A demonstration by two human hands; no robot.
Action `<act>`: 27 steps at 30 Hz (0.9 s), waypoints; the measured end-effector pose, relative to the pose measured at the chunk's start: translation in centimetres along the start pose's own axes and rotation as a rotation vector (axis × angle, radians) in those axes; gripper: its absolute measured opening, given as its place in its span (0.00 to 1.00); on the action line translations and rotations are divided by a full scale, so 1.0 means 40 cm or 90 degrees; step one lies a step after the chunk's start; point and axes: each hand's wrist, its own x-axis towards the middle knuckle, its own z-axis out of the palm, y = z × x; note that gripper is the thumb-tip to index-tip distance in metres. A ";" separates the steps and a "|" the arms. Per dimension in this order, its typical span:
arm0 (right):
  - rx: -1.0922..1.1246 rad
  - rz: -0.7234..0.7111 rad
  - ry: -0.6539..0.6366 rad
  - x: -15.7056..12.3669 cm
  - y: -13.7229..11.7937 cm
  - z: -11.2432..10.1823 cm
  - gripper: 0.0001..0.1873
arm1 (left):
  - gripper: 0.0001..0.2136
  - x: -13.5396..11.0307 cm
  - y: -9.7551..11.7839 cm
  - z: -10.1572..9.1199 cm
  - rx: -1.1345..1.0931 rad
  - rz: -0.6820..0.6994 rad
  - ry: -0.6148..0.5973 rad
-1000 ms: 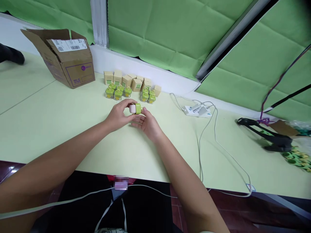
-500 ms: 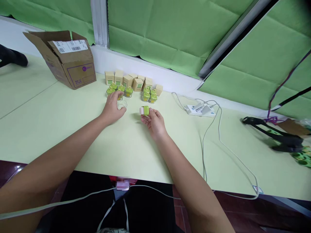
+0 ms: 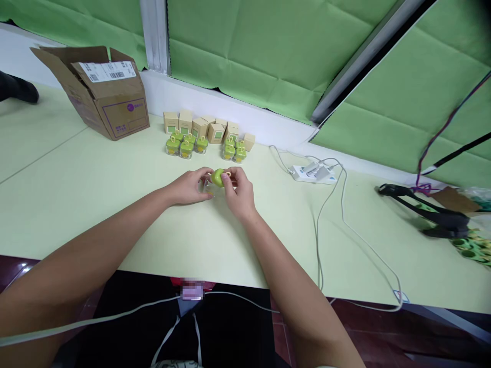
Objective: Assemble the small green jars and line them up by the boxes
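With our left hand [image 3: 191, 188] we hold a clear jar [image 3: 207, 187] between the fingers; with our right hand [image 3: 241, 194] we pinch a green lid [image 3: 217, 177] close against it, whether touching we cannot tell. Both are over the surface [image 3: 199, 240], near the green-topped jars [image 3: 186, 149].

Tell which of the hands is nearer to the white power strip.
Right. The right hand, on the green lid, is left of the power strip; the left hand, at the clear container, lies farther left.
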 end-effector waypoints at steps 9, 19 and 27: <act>-0.146 -0.069 -0.087 -0.009 -0.013 -0.002 0.15 | 0.29 0.003 -0.002 0.003 -0.009 0.026 -0.006; -0.249 -0.059 -0.104 -0.001 0.000 -0.011 0.12 | 0.30 0.000 0.012 0.007 -0.007 0.019 -0.016; -0.278 -0.109 -0.101 0.003 -0.012 -0.022 0.13 | 0.29 0.001 0.008 0.009 -0.006 0.026 -0.023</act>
